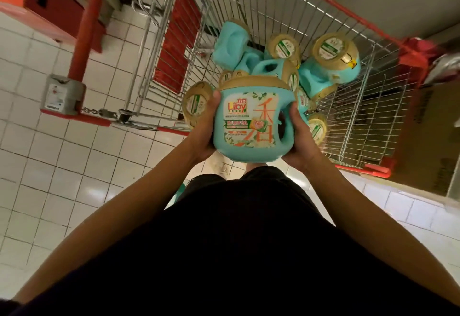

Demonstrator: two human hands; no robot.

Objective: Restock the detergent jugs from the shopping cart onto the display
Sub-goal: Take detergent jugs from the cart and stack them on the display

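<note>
I hold a teal detergent jug (249, 121) with a gold cap and a Liby label upright between both hands, just in front of my body and above the near end of the wire shopping cart (159, 41). My left hand (205, 131) grips the jug's left side with the thumb up along the label edge. My right hand (300, 139) grips the right side at the handle. Several more teal jugs (331, 64) with gold caps lie jumbled inside the cart, beyond the held one.
The cart has red trim and a red handle bar (86, 24) with a grey coin lock (62, 95). Cardboard boxes (430, 136) stand to the right of the cart. White floor tiles (49, 166) spread to the left. A red fixture (47, 2) sits at upper left.
</note>
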